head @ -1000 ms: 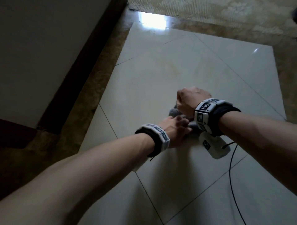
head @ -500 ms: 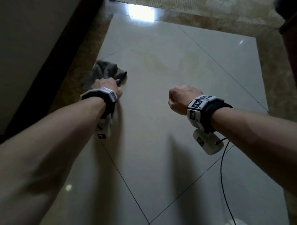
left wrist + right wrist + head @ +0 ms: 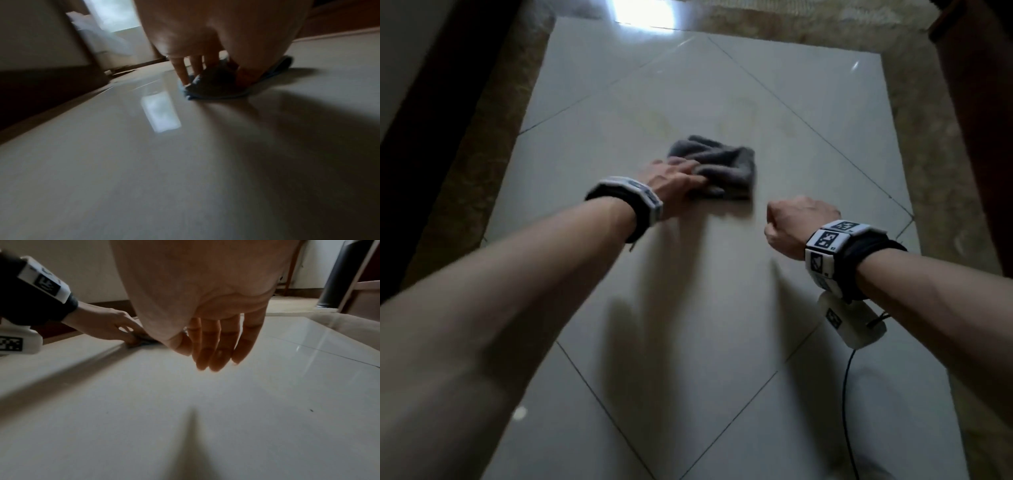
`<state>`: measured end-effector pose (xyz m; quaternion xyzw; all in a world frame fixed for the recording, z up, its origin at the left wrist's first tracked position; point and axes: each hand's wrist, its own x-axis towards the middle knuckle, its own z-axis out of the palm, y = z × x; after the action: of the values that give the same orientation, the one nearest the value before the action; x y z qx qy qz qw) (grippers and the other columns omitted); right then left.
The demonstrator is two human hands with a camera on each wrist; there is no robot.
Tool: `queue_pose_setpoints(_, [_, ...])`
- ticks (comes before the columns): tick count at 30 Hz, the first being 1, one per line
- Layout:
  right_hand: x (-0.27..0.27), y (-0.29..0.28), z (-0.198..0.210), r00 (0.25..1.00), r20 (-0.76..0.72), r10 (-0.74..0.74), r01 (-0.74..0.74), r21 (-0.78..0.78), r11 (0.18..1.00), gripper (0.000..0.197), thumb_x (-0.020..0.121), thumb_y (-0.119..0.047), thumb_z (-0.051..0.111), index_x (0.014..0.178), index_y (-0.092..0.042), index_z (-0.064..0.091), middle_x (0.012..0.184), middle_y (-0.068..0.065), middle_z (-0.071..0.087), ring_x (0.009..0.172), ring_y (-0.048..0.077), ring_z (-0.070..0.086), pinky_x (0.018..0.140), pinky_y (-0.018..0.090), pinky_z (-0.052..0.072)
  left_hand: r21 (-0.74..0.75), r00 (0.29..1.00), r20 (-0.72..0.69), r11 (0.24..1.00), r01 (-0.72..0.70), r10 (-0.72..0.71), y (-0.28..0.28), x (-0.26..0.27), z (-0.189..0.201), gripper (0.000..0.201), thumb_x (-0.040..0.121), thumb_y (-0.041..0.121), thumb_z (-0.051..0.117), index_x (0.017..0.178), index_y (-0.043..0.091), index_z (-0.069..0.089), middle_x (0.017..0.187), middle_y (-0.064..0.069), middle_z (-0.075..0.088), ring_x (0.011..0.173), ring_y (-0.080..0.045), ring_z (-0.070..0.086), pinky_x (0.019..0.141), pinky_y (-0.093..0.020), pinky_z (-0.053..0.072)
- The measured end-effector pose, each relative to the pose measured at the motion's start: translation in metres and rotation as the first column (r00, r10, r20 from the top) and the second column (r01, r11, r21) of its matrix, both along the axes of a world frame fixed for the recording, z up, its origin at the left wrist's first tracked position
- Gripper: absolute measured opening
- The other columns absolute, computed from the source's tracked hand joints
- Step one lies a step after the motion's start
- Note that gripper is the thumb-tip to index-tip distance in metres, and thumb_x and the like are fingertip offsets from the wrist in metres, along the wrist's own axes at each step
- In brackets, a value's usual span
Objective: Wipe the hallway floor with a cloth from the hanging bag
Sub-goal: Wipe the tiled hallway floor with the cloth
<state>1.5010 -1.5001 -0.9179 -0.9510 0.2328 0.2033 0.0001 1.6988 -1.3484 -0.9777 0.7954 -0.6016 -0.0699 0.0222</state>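
Observation:
A crumpled grey cloth [image 3: 722,168] lies on the cream tiled hallway floor [image 3: 688,308], near its middle. My left hand [image 3: 674,181] holds the cloth's near left part against the tiles. In the left wrist view the fingers [image 3: 183,71] and thumb curl down into the cloth [image 3: 216,87], and the picture is motion-blurred. My right hand [image 3: 794,222] hovers to the right of the cloth, apart from it, holding nothing. Its fingers [image 3: 216,345] hang loosely curled above the floor. The right wrist view also shows my left hand [image 3: 107,324] on the cloth [image 3: 144,341].
A mottled brown border strip [image 3: 493,137] frames the tiles, with dark skirting [image 3: 431,102] and a wall on the left. Dark wooden furniture [image 3: 979,102] stands at the right edge. A black cable [image 3: 847,394] trails from my right wrist. A black post [image 3: 339,272] stands beyond.
My left hand took the cloth out to the left border, then swept it right to the middle of the floor. The right hand let go of it and stayed in place.

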Motion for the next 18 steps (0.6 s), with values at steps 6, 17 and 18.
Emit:
queue_pose_setpoints(6, [-0.030,-0.026,-0.009,0.997,-0.046,-0.069,0.070,0.011,0.998,0.028,0.087,-0.028,0.044,0.107,-0.022,0.063,0.107,0.008,0.066,0.096,0.031,0.063,0.072,0.032,0.044,0.118,0.646,0.104,0.636,-0.763,0.756,-0.009,0.027,-0.007,0.044,0.089,0.038,0.051,0.126,0.014,0.050,0.131,-0.019,0.046,0.121,-0.041,0.042,0.096,-0.046,0.039])
queue_pose_setpoints(17, [-0.032,-0.047,0.005,0.968,0.177,-0.180,0.183,0.001,0.983,0.020,0.086,-0.030,0.048,0.103,-0.021,0.056,0.098,0.014,0.066,0.087,0.034,0.061,0.069,0.035,0.040,-0.060,0.958,-0.114,0.964,0.258,-0.263,-0.104,-0.131,-0.017,0.059,0.083,0.050,0.025,0.125,0.032,0.062,0.136,0.002,0.054,0.129,-0.026,0.045,0.097,-0.038,0.043])
queue_pose_setpoints(18, [-0.033,-0.048,0.006,0.967,0.171,-0.189,0.191,0.009,0.982,0.021,0.087,-0.031,0.048,0.104,-0.021,0.056,0.099,0.014,0.066,0.088,0.034,0.061,0.070,0.035,0.040,-0.081,0.944,-0.128,0.952,0.296,-0.304,-0.101,-0.123,-0.019,0.056,0.085,0.049,0.027,0.124,0.033,0.063,0.139,0.003,0.054,0.132,-0.024,0.045,0.098,-0.039,0.044])
